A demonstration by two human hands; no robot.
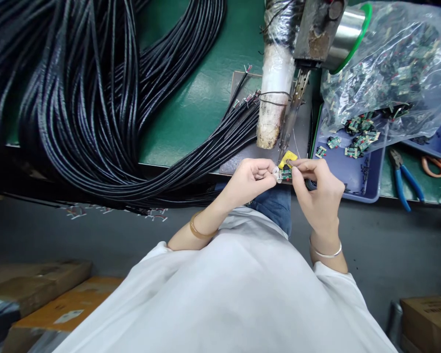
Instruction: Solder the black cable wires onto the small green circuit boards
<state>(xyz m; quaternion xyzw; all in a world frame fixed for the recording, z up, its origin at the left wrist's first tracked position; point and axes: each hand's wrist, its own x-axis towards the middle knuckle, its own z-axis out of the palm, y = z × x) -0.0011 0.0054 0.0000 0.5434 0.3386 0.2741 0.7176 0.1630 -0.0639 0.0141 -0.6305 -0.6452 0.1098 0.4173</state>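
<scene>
Both my hands meet in front of the bench edge, their fingertips closed. My left hand (250, 180) pinches a small whitish part (277, 173) whose kind I cannot make out. Against its right side sits a small green circuit board (286, 174), held between the thumb and fingers of my right hand (318, 189). Just beyond the fingers lies a yellow pad (287, 159). A soldering iron (294, 105) points down at it from a clamped holder, close above the board. Whether the board and the whitish part are joined is hidden by my fingers.
Thick bundles of black cable (95, 98) cover the left, stripped ends lying near a wrapped tube (275, 98). A solder spool (347, 37) stands behind. To the right are a blue tray (371, 181), a plastic bag of boards (397, 68), cutting pliers (404, 179) and orange-handled scissors (435, 165).
</scene>
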